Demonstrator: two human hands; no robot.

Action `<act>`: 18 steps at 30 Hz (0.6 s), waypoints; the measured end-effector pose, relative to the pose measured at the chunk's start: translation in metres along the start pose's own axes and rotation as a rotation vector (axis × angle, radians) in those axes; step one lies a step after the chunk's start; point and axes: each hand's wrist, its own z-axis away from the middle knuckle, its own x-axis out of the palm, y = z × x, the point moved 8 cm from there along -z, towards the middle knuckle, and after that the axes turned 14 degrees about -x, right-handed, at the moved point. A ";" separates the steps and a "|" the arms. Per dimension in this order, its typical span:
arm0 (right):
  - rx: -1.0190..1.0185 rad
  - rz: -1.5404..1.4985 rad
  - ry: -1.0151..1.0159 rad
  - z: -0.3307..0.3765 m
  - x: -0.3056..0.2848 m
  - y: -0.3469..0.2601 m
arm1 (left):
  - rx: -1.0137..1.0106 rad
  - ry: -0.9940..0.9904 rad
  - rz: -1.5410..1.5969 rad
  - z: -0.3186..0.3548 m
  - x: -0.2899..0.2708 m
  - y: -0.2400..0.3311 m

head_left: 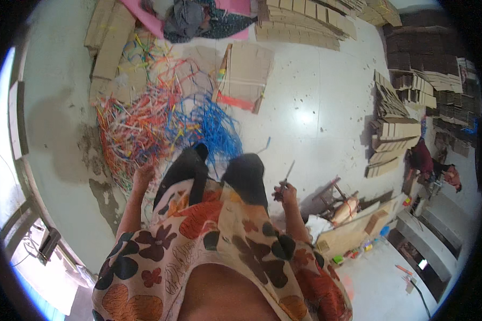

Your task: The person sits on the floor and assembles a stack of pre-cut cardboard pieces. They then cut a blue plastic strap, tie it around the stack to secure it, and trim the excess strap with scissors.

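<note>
I stand on a pale concrete floor, my flower-patterned garment and dark trouser legs filling the lower middle. My right hand [284, 192] is closed around a thin metal tool [288, 172], scissors or a blade, pointing up. My left hand [143, 174] hangs by my left leg, next to a heap of orange, red and white plastic straps [136, 128]. Whether its fingers hold a strap I cannot make out. A bunch of blue straps [215, 128] lies just ahead of my feet.
A flattened cardboard sheet [245, 75] lies beyond the straps. Stacks of folded cardboard [300, 21] stand at the back, with more cardboard stacks [393, 134] at the right. Another person [431, 166] crouches far right. A small stool [337, 200] stands near my right side.
</note>
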 end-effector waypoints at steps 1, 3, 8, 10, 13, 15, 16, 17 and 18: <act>0.048 0.013 0.065 -0.001 -0.005 -0.004 | -0.063 -0.019 0.249 -0.001 0.001 0.020; 0.026 -0.074 0.096 -0.015 -0.018 0.003 | -0.090 -0.122 0.143 0.002 0.019 0.083; 0.079 -0.214 0.098 -0.087 -0.068 0.012 | 0.068 -0.269 -0.187 0.023 0.132 0.192; 0.104 -0.236 0.036 -0.122 -0.075 0.006 | 0.294 -0.336 -0.568 0.013 0.190 0.205; 0.022 -0.360 -0.003 -0.155 -0.110 -0.033 | 0.503 -0.493 -0.591 0.023 0.262 0.236; 0.053 -0.371 0.026 -0.165 -0.122 -0.058 | 0.536 -0.569 -0.387 0.037 0.283 0.274; 0.039 -0.426 0.056 -0.171 -0.131 -0.058 | 0.553 -0.609 -0.283 0.040 0.293 0.295; 0.029 -0.369 0.051 -0.169 -0.138 -0.076 | 0.763 -0.523 -0.662 0.059 0.315 0.342; 0.021 -0.426 0.053 -0.171 -0.145 -0.080 | 1.005 -0.400 -0.998 0.080 0.335 0.388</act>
